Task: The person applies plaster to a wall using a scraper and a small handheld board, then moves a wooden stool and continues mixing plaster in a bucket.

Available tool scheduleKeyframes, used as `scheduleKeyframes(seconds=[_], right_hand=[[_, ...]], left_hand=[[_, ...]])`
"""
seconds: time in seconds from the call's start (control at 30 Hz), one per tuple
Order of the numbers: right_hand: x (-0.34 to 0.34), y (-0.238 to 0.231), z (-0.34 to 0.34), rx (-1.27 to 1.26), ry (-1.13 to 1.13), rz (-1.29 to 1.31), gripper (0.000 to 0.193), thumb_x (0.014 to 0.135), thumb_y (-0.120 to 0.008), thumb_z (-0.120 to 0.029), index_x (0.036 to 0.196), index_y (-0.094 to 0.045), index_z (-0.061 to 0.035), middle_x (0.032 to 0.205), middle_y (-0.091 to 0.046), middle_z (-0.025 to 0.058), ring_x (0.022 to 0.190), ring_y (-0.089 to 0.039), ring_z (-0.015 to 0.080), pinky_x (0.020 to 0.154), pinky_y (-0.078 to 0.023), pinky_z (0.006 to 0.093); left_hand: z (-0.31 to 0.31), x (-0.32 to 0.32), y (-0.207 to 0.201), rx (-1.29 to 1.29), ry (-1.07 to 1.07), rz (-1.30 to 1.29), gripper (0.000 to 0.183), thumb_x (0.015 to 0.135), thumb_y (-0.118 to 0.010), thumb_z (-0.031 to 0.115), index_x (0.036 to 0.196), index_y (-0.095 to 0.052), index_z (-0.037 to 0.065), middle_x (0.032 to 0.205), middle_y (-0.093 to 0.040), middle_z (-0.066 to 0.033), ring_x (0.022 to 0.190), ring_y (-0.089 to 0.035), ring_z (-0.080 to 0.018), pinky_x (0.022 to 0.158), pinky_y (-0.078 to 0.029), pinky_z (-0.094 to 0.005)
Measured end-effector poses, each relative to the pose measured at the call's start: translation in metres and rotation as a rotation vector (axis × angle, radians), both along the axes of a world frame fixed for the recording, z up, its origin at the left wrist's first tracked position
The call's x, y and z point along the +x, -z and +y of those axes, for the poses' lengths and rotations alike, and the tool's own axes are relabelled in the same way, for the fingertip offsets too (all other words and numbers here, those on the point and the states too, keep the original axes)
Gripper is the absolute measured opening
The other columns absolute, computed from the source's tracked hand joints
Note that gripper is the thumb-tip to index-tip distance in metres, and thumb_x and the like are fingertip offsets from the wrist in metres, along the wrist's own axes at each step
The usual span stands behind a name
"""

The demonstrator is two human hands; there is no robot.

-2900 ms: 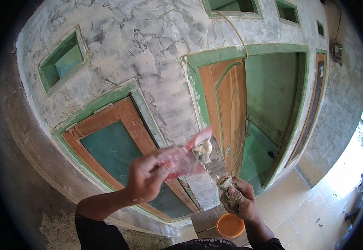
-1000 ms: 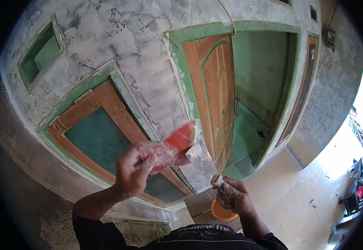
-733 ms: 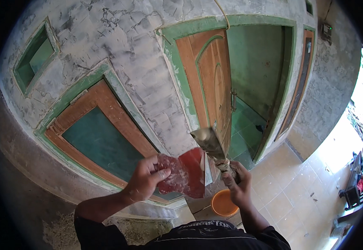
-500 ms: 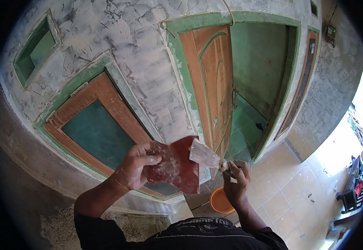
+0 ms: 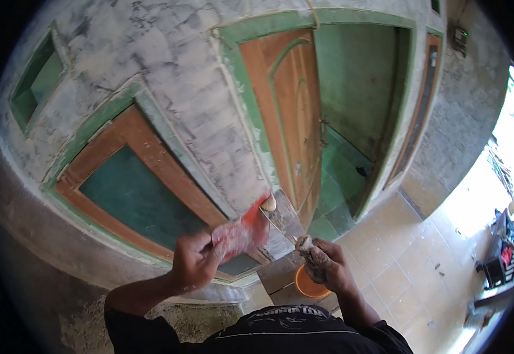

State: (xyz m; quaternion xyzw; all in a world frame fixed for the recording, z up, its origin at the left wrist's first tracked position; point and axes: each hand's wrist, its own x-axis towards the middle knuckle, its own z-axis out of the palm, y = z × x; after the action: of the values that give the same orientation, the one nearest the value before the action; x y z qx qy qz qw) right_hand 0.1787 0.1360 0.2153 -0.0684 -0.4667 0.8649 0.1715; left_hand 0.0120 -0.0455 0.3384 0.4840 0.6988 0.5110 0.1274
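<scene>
Left hand (image 5: 195, 262) gripping red, flat, smeared scraper (image 5: 255, 226) | right hand (image 5: 329, 268) closed round caked handle of flat metal-bladed putty knife (image 5: 287, 216) | off-white putty lump (image 5: 269, 203) where scraper meets blade | round orange bucket (image 5: 304, 287) below right hand, contents unclear

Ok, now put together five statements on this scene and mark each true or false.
1. The left hand holds a red sheet. True.
2. The right hand holds a paintbrush. False: it holds a scraper.
3. A pale dab shows where sheet and scraper meet. True.
4. The bucket is blue. False: it is orange.
5. The door is shut. False: it stands open.
</scene>
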Motion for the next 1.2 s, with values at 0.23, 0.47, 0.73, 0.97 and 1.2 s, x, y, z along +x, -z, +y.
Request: scheduleKeyframes(seconds=[0.23, 0.47, 0.73, 0.97, 1.2], right_hand=[[-0.010, 0.005, -0.005, 0.462, 0.474, -0.079, 0.027, 0.080, -0.066, -0.016, 0.100, -0.057, 0.0006, 0.073, -0.054, 0.0062, 0.071, -0.053, 0.0151, 0.064, -0.041, 0.0301], [-0.018, 0.033, 0.006, 1.238, 0.943, -0.144, 0.031, 0.064, -0.072, -0.003, 0.093, -0.062, -0.0057, 0.089, -0.056, 0.0092, 0.082, -0.054, 0.0255, 0.072, -0.037, 0.0355], [-0.006, 0.061, 0.005, 0.933, 0.838, -0.222, 0.023, 0.069, -0.069, -0.005, 0.089, -0.058, -0.0027, 0.082, -0.057, 0.0096, 0.076, -0.053, 0.0274, 0.067, -0.039, 0.0351], [-0.017, 0.077, -0.009, 0.740, 0.659, -0.224, 0.023, 0.079, -0.065, -0.002, 0.101, -0.059, -0.0043, 0.085, -0.056, 0.0059, 0.069, -0.045, 0.0142, 0.060, -0.039, 0.0280], [-0.041, 0.117, 0.010, 0.617, 0.628, -0.124, 0.031, 0.079, -0.058, 0.011, 0.108, -0.054, -0.0021, 0.099, -0.053, 0.0046, 0.089, -0.052, 0.0140, 0.076, -0.047, 0.0274]], left_hand=[[0.007, -0.018, 0.016, -0.095, 0.008, -0.801, 0.020, 0.082, -0.052, -0.001, 0.100, -0.058, -0.006, 0.090, -0.063, -0.0096, 0.078, -0.062, -0.0144, 0.071, -0.052, -0.0297], [-0.008, -0.046, -0.001, -0.097, 0.018, -1.083, 0.028, 0.078, -0.051, 0.000, 0.106, -0.051, -0.005, 0.095, -0.061, -0.0132, 0.083, -0.064, -0.0212, 0.074, -0.055, -0.0335], [-0.023, -0.067, -0.133, 0.463, -0.121, -0.503, 0.028, 0.082, -0.054, 0.003, 0.109, -0.052, -0.003, 0.102, -0.059, -0.0110, 0.096, -0.059, -0.0204, 0.086, -0.049, -0.0354], [-0.025, -0.129, -0.270, 0.955, -0.268, 0.416, 0.027, 0.083, -0.053, 0.004, 0.108, -0.056, -0.006, 0.101, -0.061, -0.0097, 0.091, -0.060, -0.0171, 0.080, -0.047, -0.0274], [0.037, -0.153, -0.376, 0.809, -0.854, 1.558, 0.037, 0.079, -0.050, 0.001, 0.116, -0.056, 0.003, 0.085, -0.065, -0.0193, 0.074, -0.065, -0.0262, 0.067, -0.048, -0.0307]])
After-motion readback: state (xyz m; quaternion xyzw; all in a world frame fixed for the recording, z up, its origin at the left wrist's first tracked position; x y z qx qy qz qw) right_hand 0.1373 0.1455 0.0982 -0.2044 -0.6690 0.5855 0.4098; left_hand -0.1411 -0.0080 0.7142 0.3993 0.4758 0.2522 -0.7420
